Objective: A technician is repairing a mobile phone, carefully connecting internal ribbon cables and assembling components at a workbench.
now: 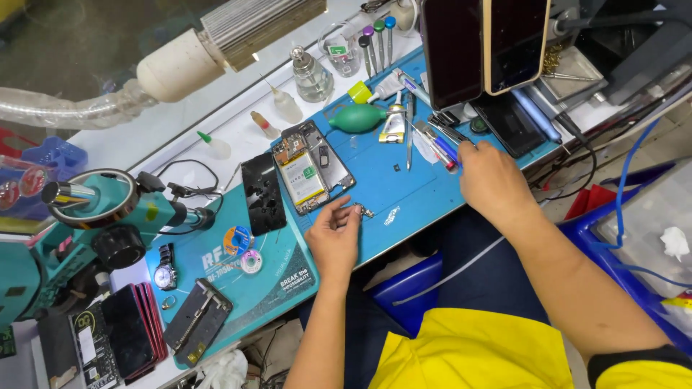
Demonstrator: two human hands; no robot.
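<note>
My left hand (334, 238) rests at the near edge of the blue work mat (404, 194), its fingertips pinching a small metal part (362, 210). Just beyond it lies an opened phone (311, 167) with its yellow-labelled battery and board exposed. A black back cover (262, 193) sits left of the phone. My right hand (491, 176) reaches toward the cluster of tweezers and pens (436, 140) at the mat's right side; whether it grips one I cannot tell.
A teal microscope (79, 230) stands at left. Small bottles (312, 75), a green air blower (358, 119), screwdrivers (378, 36), two upright phones (483, 47), a wristwatch (165, 272), solder spools (238, 240) and stacked phones (130, 331) crowd the bench. Blue bins (634, 238) sit at right.
</note>
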